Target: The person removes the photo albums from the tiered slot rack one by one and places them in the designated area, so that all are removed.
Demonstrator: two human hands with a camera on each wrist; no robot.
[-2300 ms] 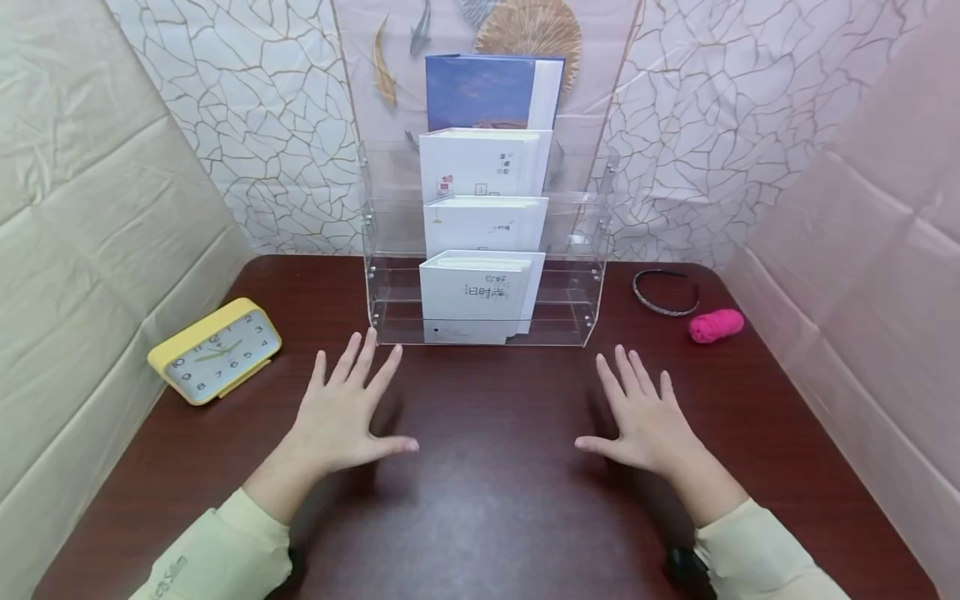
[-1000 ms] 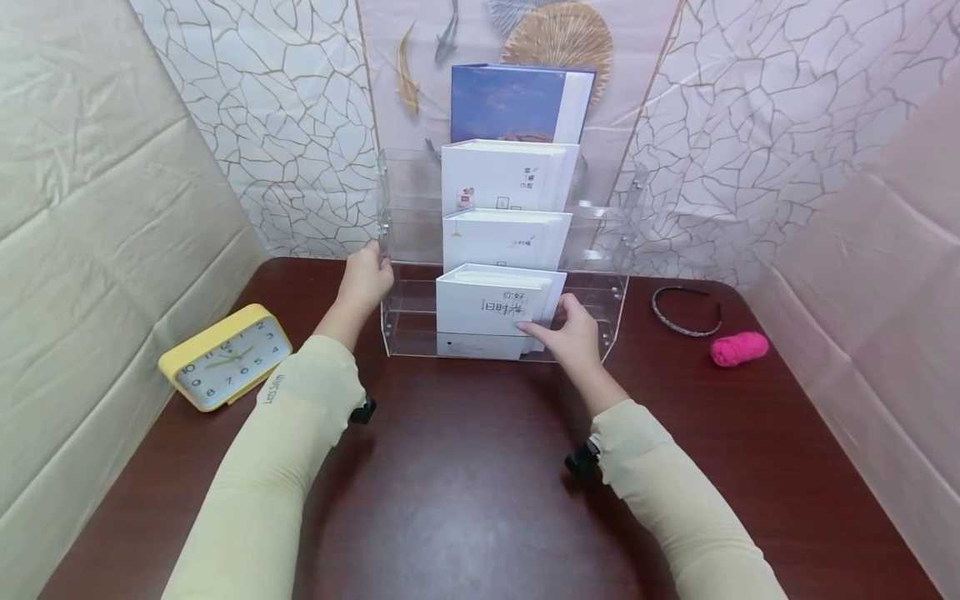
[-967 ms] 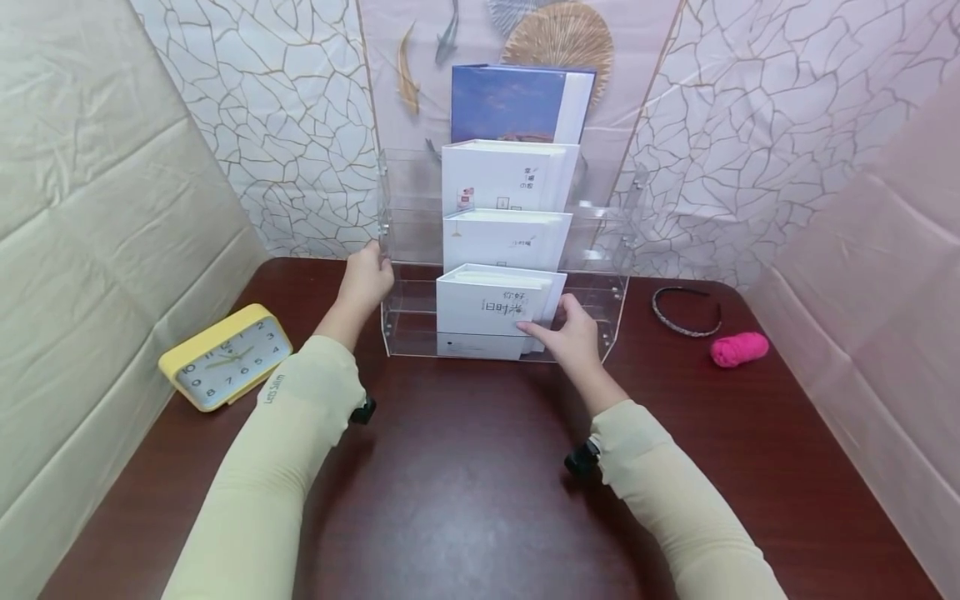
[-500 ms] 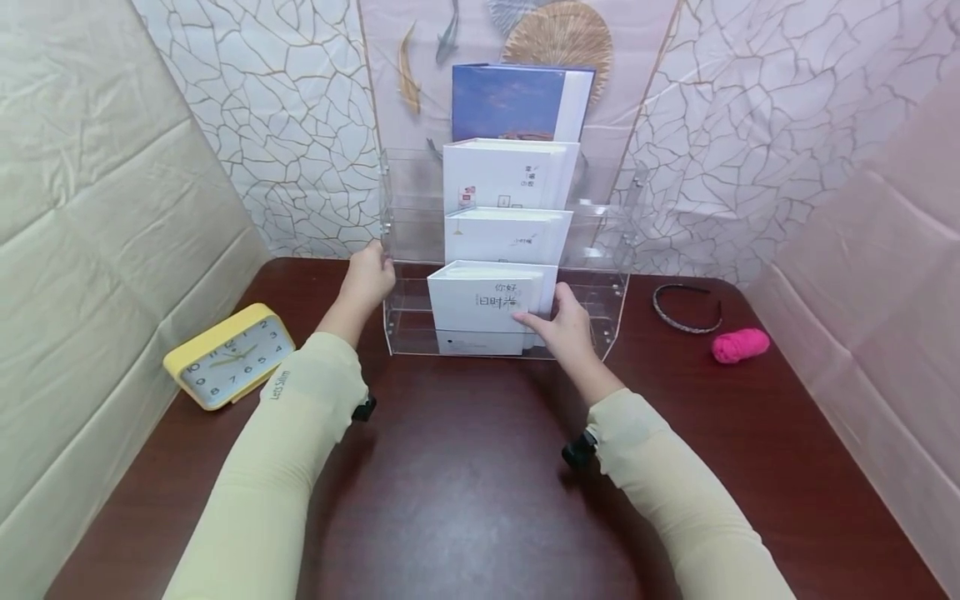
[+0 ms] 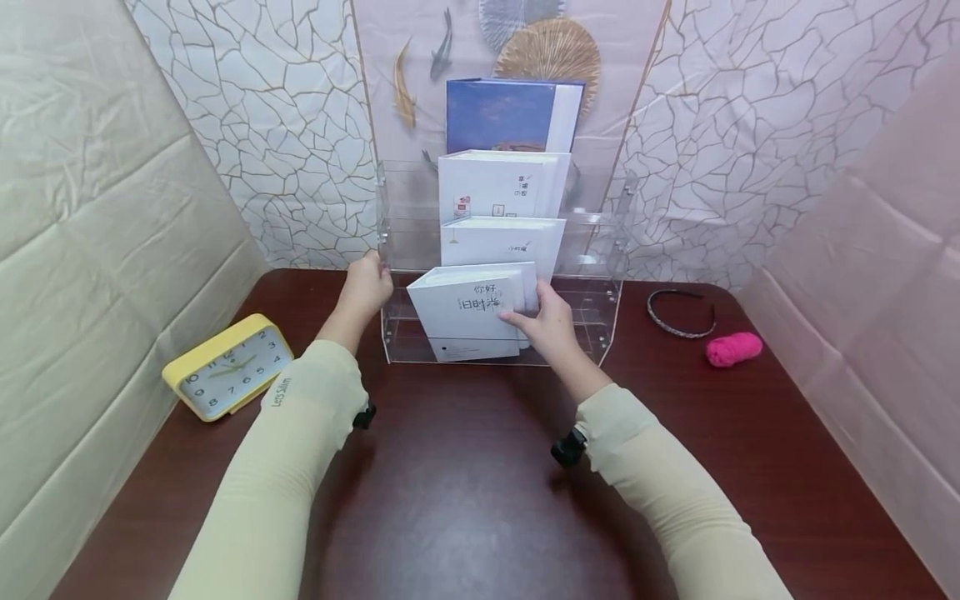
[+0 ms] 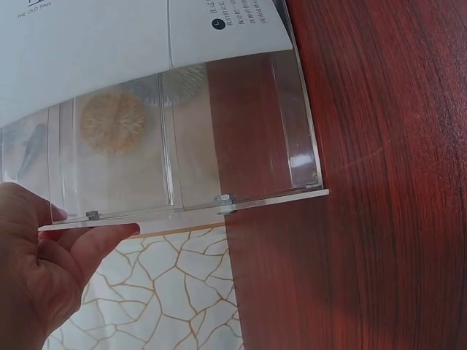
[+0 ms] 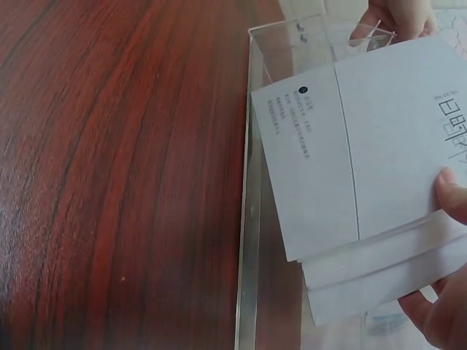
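In the head view a clear acrylic tiered rack (image 5: pixel 613 312) stands at the back of the table, with books on its tiers. My left hand (image 5: pixel 366 287) grips the rack's left side panel; in the left wrist view its fingers pinch the panel's edge. The right hand (image 5: pixel 553 329) holds the white book (image 5: pixel 465 308) of the lowest tier by its right side, thumb on the front cover. This book leans to the left, its lower part still behind the rack's front lip. In the right wrist view the white book (image 7: pixel 328 160) hides part of the rack.
Behind stand two more white books (image 5: pixel 487 183) and a blue-covered book (image 5: pixel 498 112). A yellow alarm clock (image 5: pixel 228 367) is at the left. To the right lie a headband (image 5: pixel 678 333) and a pink yarn skein (image 5: pixel 733 349). Fabric walls surround the table (image 5: pixel 465 483).
Both hands went from spread over the table to the rack and the book. The right hand then shifted slightly left, tilting the white book leftward. The left hand kept its grip on the rack.
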